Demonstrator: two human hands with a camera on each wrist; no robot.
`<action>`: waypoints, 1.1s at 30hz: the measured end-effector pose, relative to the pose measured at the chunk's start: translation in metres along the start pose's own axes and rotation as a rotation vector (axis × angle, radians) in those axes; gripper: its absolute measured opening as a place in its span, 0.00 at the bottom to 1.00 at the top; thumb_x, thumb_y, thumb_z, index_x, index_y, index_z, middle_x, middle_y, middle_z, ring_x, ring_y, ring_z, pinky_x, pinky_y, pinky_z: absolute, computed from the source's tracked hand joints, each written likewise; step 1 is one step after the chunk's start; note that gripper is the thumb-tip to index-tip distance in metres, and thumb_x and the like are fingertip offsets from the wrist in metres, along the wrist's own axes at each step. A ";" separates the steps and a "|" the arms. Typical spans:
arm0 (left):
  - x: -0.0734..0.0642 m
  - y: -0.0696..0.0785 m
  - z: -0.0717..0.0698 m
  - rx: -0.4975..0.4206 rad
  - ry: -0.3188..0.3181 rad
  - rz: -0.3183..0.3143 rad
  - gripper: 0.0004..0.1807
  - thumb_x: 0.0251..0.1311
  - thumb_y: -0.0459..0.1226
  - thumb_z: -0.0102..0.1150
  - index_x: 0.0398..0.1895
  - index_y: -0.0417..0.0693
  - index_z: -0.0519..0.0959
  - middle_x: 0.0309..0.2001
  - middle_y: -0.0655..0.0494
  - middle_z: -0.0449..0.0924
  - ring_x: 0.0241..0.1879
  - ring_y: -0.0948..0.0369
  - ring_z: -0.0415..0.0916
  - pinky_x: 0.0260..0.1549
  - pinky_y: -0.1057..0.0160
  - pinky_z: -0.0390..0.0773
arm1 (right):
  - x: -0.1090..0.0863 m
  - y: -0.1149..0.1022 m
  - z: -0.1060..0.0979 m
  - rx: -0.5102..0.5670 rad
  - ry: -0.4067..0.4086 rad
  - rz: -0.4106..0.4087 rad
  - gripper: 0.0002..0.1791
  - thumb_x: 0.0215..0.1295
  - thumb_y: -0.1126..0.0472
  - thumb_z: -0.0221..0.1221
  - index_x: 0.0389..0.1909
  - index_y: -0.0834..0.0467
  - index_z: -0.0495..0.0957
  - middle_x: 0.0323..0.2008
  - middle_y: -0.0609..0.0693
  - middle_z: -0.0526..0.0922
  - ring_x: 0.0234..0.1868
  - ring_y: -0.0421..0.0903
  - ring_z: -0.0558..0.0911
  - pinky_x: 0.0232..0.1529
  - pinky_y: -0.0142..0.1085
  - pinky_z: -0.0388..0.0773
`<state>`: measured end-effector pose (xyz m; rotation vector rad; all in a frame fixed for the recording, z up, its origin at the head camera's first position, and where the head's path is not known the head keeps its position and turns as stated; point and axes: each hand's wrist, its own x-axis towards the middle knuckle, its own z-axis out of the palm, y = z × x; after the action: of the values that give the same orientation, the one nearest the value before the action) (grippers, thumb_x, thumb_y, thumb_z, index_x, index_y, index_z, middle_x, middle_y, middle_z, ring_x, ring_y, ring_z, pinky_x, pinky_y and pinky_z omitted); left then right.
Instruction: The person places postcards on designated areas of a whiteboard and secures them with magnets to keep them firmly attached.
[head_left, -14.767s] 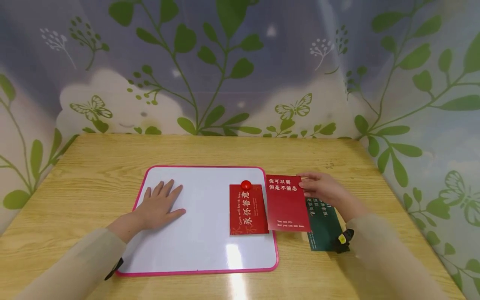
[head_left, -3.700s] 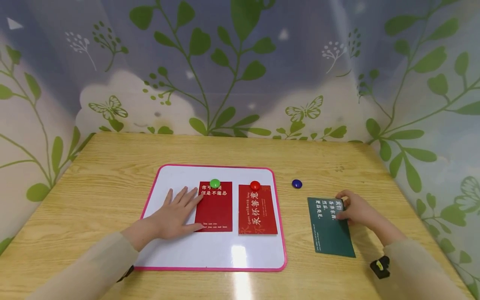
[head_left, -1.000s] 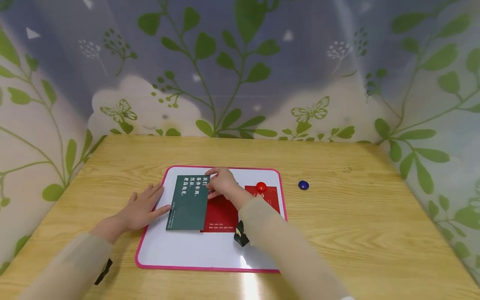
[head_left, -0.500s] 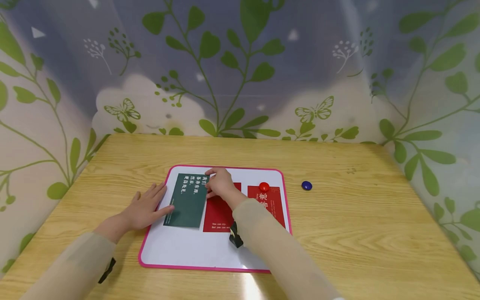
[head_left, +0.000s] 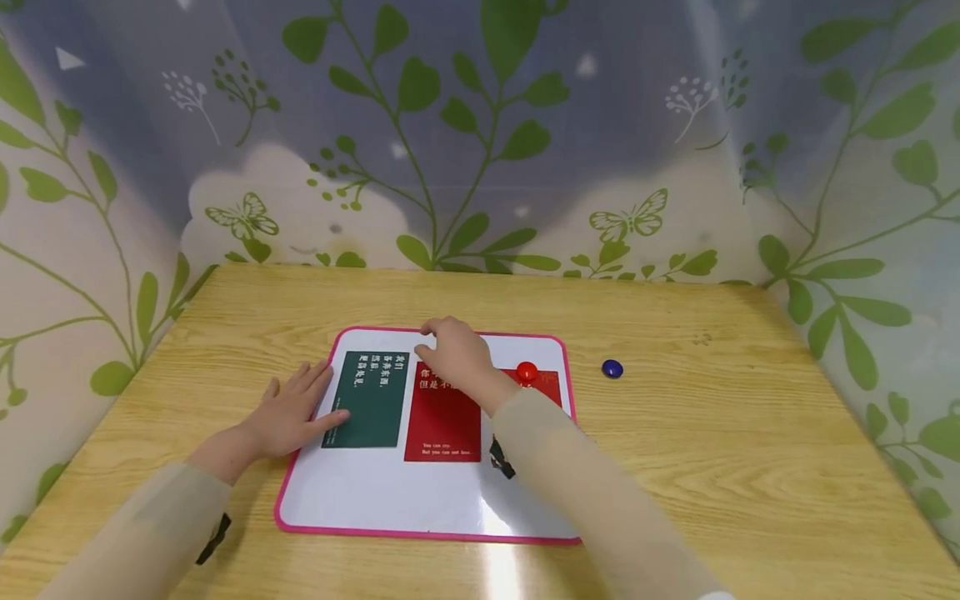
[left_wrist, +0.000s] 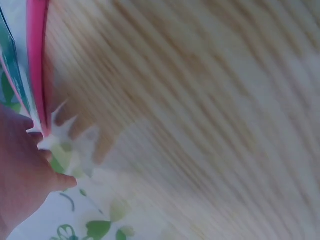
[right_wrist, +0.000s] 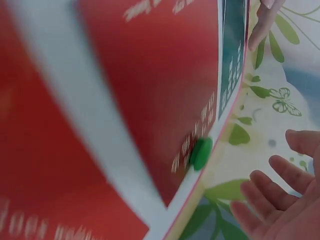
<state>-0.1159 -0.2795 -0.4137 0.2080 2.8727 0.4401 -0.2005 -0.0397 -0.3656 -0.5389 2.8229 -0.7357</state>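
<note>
A dark green card (head_left: 367, 404) lies at the left of the pink-edged whiteboard (head_left: 390, 500). My left hand (head_left: 288, 414) rests at the board's left edge, fingers straight, its thumb on that card. Over the top of the middle red card (head_left: 442, 425) is my right hand (head_left: 459, 354), fingers apart and holding nothing. A green round magnet (right_wrist: 201, 153) sits at that card's top edge in the right wrist view; in the head view the hand hides it. The other red card (head_left: 551, 387), under a red magnet (head_left: 527, 372), is partly covered by my right forearm.
A dark blue round magnet (head_left: 612, 368) lies on the wooden table (head_left: 712, 450), right of the board. Behind the table hangs a cloth (head_left: 480, 167) patterned with leaves and butterflies.
The middle red card came onto the board and got the green magnet. The dark green card was carried from the right to the board's left; my right hand then let it go and moved right.
</note>
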 end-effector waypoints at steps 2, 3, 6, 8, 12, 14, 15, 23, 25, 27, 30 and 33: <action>0.000 0.003 -0.001 0.008 0.022 0.013 0.49 0.59 0.62 0.47 0.72 0.38 0.48 0.72 0.35 0.44 0.70 0.35 0.37 0.62 0.28 0.34 | -0.003 0.005 -0.005 -0.039 0.015 -0.026 0.24 0.63 0.50 0.58 0.58 0.54 0.73 0.57 0.53 0.76 0.57 0.49 0.75 0.56 0.43 0.74; 0.000 0.006 -0.001 0.011 0.035 0.025 0.49 0.59 0.62 0.47 0.72 0.38 0.49 0.72 0.35 0.44 0.70 0.35 0.38 0.62 0.28 0.35 | -0.004 0.008 -0.008 -0.056 0.023 -0.037 0.24 0.63 0.50 0.58 0.58 0.54 0.73 0.58 0.53 0.76 0.58 0.50 0.74 0.59 0.44 0.72; 0.002 0.013 -0.001 0.019 0.071 0.081 0.47 0.59 0.59 0.50 0.72 0.39 0.51 0.72 0.36 0.45 0.70 0.35 0.40 0.61 0.28 0.38 | -0.007 0.017 -0.014 -0.106 0.043 -0.048 0.25 0.63 0.48 0.57 0.59 0.54 0.73 0.60 0.53 0.74 0.62 0.51 0.70 0.63 0.47 0.66; 0.004 0.019 0.001 0.029 0.084 0.120 0.45 0.60 0.57 0.52 0.71 0.40 0.52 0.72 0.36 0.45 0.70 0.36 0.40 0.61 0.28 0.39 | -0.008 0.023 -0.017 -0.126 0.047 -0.046 0.26 0.63 0.47 0.57 0.60 0.54 0.72 0.61 0.53 0.72 0.64 0.52 0.67 0.65 0.49 0.63; 0.005 0.033 0.005 0.069 0.094 0.193 0.41 0.59 0.55 0.54 0.71 0.45 0.57 0.71 0.39 0.50 0.70 0.37 0.44 0.61 0.27 0.42 | -0.010 0.033 -0.020 -0.149 0.045 -0.050 0.27 0.63 0.46 0.58 0.60 0.54 0.72 0.63 0.52 0.70 0.67 0.52 0.63 0.67 0.50 0.59; 0.003 0.039 0.006 0.098 0.093 0.221 0.38 0.59 0.54 0.55 0.70 0.48 0.59 0.71 0.41 0.53 0.70 0.37 0.46 0.61 0.27 0.44 | -0.011 0.037 -0.021 -0.158 0.045 -0.055 0.26 0.63 0.46 0.57 0.59 0.54 0.73 0.63 0.52 0.70 0.67 0.52 0.63 0.66 0.51 0.59; 0.003 0.041 0.007 0.113 0.092 0.233 0.37 0.59 0.54 0.55 0.69 0.49 0.60 0.70 0.42 0.55 0.70 0.37 0.47 0.61 0.27 0.45 | -0.011 0.039 -0.021 -0.162 0.045 -0.057 0.25 0.63 0.46 0.57 0.58 0.54 0.73 0.63 0.53 0.70 0.67 0.53 0.63 0.66 0.51 0.59; -0.003 0.045 0.015 0.153 0.044 0.249 0.37 0.59 0.53 0.55 0.69 0.48 0.61 0.70 0.43 0.58 0.68 0.37 0.52 0.59 0.26 0.48 | -0.017 0.052 -0.029 -0.160 0.047 -0.059 0.24 0.64 0.47 0.56 0.56 0.54 0.75 0.62 0.53 0.71 0.67 0.55 0.62 0.67 0.54 0.55; -0.003 0.045 0.016 0.144 0.035 0.249 0.37 0.59 0.53 0.55 0.69 0.49 0.61 0.70 0.43 0.57 0.68 0.38 0.52 0.59 0.26 0.48 | -0.018 0.057 -0.031 -0.168 0.047 -0.056 0.23 0.64 0.46 0.56 0.56 0.54 0.75 0.62 0.54 0.71 0.67 0.55 0.61 0.66 0.55 0.55; -0.003 0.044 0.017 0.137 0.029 0.249 0.37 0.59 0.53 0.55 0.69 0.50 0.60 0.70 0.44 0.56 0.69 0.39 0.51 0.59 0.26 0.48 | -0.019 0.063 -0.033 -0.184 0.054 -0.053 0.23 0.64 0.46 0.56 0.56 0.54 0.75 0.62 0.54 0.71 0.67 0.55 0.61 0.66 0.55 0.55; -0.002 0.043 0.019 0.140 0.018 0.254 0.37 0.59 0.53 0.54 0.70 0.51 0.59 0.71 0.45 0.56 0.69 0.39 0.51 0.59 0.27 0.47 | -0.022 0.072 -0.036 -0.204 0.061 -0.040 0.23 0.64 0.46 0.56 0.55 0.55 0.75 0.62 0.55 0.71 0.67 0.56 0.61 0.66 0.57 0.55; -0.002 0.041 0.020 0.140 0.007 0.259 0.37 0.59 0.53 0.54 0.70 0.52 0.59 0.71 0.46 0.55 0.70 0.40 0.50 0.59 0.26 0.47 | -0.023 0.081 -0.037 -0.213 0.068 -0.021 0.23 0.64 0.47 0.56 0.55 0.56 0.76 0.62 0.56 0.71 0.67 0.57 0.61 0.66 0.58 0.54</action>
<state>-0.1049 -0.2352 -0.4192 0.6080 2.8955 0.2833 -0.2130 0.0514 -0.3721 -0.5863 2.9835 -0.4668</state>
